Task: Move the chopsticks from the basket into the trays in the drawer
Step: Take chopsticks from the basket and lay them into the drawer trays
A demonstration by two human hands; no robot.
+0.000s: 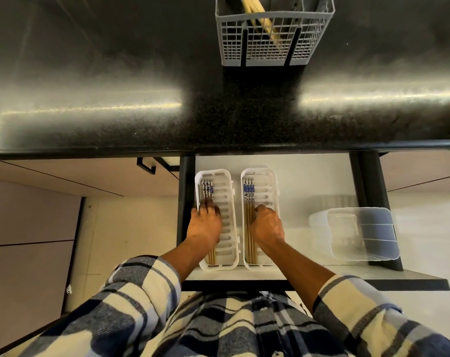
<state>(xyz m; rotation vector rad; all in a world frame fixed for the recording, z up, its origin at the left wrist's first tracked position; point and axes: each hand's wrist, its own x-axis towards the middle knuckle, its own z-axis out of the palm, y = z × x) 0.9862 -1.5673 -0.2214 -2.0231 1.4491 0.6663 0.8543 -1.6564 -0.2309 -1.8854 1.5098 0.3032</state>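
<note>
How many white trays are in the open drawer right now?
2. The left tray sits under the left hand; the right tray sits beside it under the right hand. None appear hidden.

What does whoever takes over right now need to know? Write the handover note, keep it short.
Left hand: in the left tray, fingers on the chopsticks there; grip unclear.
Right hand: in the right tray, fingers curled beside its chopsticks; grip unclear.
Done: patterned chopsticks lie in both trays in the open drawer.
Left: plain chopsticks still stand in the basket on the counter; move them down.
</note>
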